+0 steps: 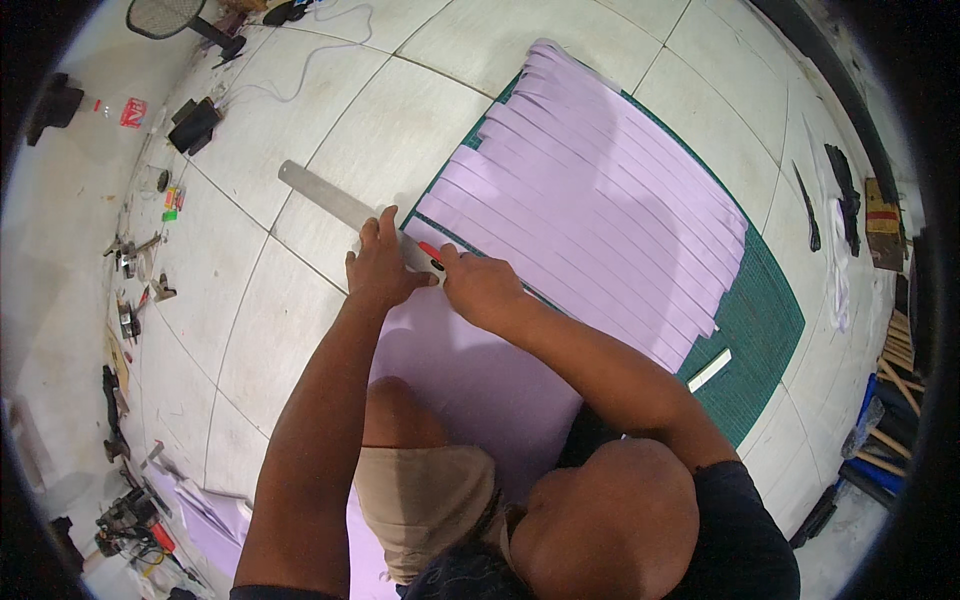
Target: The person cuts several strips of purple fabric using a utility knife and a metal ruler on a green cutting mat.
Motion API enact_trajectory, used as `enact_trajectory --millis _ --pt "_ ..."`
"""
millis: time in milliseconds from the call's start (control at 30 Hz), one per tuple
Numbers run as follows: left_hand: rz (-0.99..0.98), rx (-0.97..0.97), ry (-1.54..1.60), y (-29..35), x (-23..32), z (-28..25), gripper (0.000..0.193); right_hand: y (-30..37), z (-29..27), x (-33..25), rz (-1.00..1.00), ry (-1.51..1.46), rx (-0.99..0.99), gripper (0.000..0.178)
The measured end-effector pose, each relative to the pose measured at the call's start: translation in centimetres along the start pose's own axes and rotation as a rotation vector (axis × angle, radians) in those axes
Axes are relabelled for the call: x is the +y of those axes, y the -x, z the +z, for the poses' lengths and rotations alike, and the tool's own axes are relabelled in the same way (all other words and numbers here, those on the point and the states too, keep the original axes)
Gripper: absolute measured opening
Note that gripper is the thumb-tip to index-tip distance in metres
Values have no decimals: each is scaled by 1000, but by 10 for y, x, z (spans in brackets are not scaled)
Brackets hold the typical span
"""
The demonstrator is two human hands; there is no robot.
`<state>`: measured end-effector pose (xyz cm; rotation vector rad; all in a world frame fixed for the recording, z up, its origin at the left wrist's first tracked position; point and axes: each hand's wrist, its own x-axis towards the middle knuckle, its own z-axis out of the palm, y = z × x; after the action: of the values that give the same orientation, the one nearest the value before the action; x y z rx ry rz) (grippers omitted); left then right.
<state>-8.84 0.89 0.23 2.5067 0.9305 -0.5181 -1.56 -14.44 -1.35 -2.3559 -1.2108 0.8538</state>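
Observation:
My left hand [382, 262] lies with fingers spread on a long metal ruler [330, 195], pressing it near its right part. The ruler's rounded far end sticks out over the tiles. My right hand [483, 288] is closed around a red cutter knife [431, 252], its tip by the ruler's edge; the blade is too small to make out. Under both hands lies lilac sheet material [470, 350], uncut near my legs. Beyond it, a lilac part slit into several narrow parallel strips [610, 190] rests on a green cutting mat [760, 310].
A short white strip [710, 370] lies on the mat's right side. Lilac scraps [200, 520] are on the tiled floor at lower left. Small tools [128, 320], a black box [195, 125] and a bottle [130, 112] line the left wall. Wooden sticks [890, 450] stand at the right.

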Motion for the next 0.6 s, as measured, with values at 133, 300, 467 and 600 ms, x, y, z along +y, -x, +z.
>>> enact_trajectory --millis 133,300,467,600 --pt "38 -35 -79 0 4 -1 108 0 -8 -2 -35 21 27 21" --pt "45 -63 -208 1 4 -5 95 10 -31 -10 50 6 -122 20" --pt "44 -58 -216 0 8 -4 97 83 -38 30 190 47 -225 22" --pt "73 -26 -169 -4 -4 2 97 156 -58 52 347 73 -370 23"
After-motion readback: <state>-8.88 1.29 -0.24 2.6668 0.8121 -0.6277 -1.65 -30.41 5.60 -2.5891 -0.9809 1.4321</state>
